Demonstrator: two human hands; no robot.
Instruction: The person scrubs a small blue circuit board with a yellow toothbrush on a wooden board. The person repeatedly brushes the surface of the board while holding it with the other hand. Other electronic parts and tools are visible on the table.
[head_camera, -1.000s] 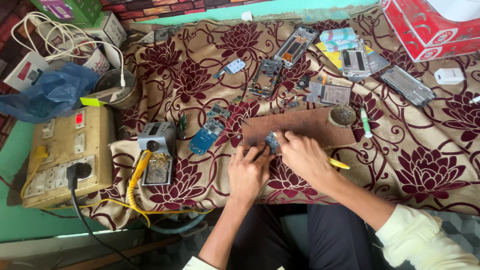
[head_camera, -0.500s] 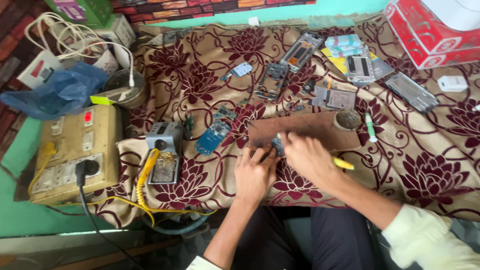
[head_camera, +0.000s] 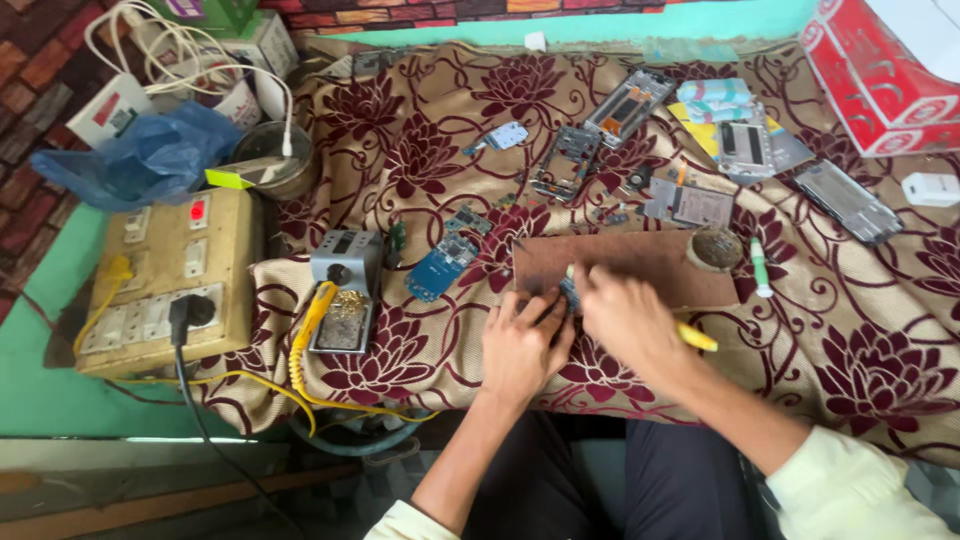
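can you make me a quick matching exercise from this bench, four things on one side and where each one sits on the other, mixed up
Things:
1. blue plastic bag
2. red box
3. soldering station
4. brown board

Places:
A. top right corner of the patterned cloth
B. far left, above the beige switch board
C. under the hands, left and right
D. just right of the beige switch board, with a yellow cord

Pairs: 1-B, 2-A, 3-D, 4-C
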